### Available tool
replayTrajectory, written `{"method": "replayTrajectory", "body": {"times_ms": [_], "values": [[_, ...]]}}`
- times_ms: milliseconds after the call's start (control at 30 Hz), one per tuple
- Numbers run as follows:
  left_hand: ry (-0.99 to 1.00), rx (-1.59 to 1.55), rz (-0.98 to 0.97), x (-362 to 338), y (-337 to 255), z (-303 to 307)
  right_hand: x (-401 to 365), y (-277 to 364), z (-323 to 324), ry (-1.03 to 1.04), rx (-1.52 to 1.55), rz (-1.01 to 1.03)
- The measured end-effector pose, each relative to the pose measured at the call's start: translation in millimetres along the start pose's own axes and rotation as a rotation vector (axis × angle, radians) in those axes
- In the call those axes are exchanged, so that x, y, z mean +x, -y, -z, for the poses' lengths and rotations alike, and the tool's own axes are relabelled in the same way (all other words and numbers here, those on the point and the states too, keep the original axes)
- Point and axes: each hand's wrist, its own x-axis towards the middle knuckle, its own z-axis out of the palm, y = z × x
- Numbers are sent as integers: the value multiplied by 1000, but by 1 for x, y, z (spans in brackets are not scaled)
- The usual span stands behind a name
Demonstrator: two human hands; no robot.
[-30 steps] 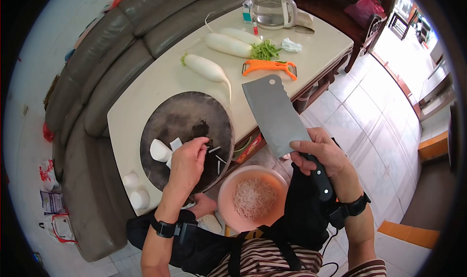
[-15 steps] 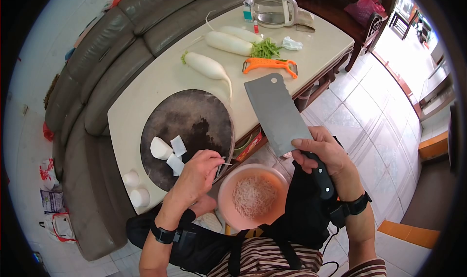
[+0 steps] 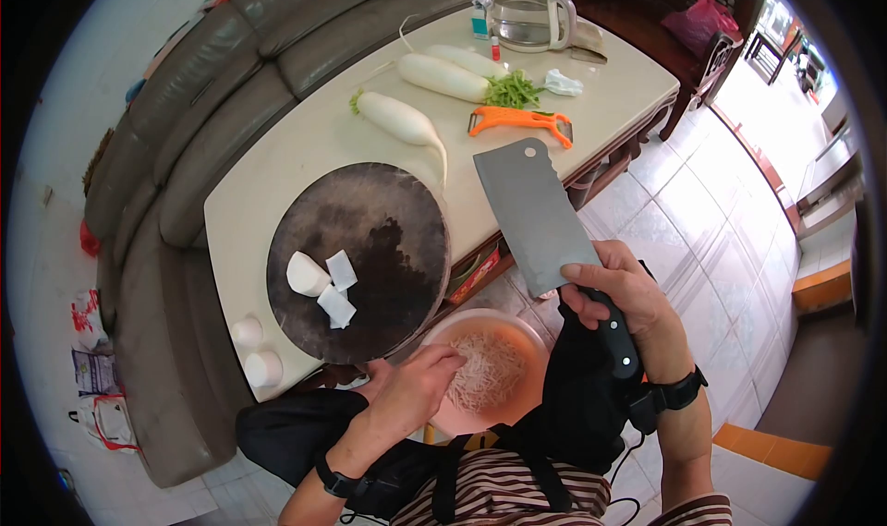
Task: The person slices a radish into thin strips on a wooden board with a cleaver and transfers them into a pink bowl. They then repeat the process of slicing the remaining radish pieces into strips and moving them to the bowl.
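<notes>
My right hand [image 3: 621, 290] grips a cleaver [image 3: 536, 217] by its black handle, thumb against the blade, which points up and away over the table's edge. My left hand [image 3: 418, 387] is over the left side of a pink bowl [image 3: 529, 355], fingers pressed together; whatever they hold is hidden. White radish shreds [image 3: 485, 371] lie in the bowl, close to those fingertips. On the round dark chopping board [image 3: 360, 212] sit a thick radish chunk [image 3: 306, 274] and a few thin radish slices [image 3: 341, 270].
The table [image 3: 242, 267] also bears whole white radishes [image 3: 397, 120], an orange peeler [image 3: 520, 121], crumpled tissue [image 3: 563, 84] and a glass kettle [image 3: 523, 18]. Two radish pieces [image 3: 264, 369] stand at its near left corner. A grey sofa [image 3: 194, 170] runs behind it.
My left hand has moved from the chopping board's near right edge down to the bowl of shreds. My right hand keeps the cleaver nearly still; the whole view has shifted slightly.
</notes>
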Motion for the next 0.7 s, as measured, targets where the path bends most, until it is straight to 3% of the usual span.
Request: {"method": "replayTrajectory", "body": {"times_ms": [167, 300, 333, 467, 567, 700], "values": [[-283, 154, -65, 12, 14, 41, 2, -1, -1, 23, 7, 10], [-473, 408, 106, 21, 41, 78, 4, 2, -2, 29, -31, 19], [-420, 430, 197, 22, 48, 85, 4, 1, -3, 24, -44, 22], [-266, 643, 129, 28, 66, 97, 7, 1, -6, 3, -59, 11], [-105, 725, 178, 36, 71, 99, 8, 2, -8, -13, -54, -22], [-33, 828, 196, 41, 72, 95, 9, 1, -8, -16, -63, -32]]}}
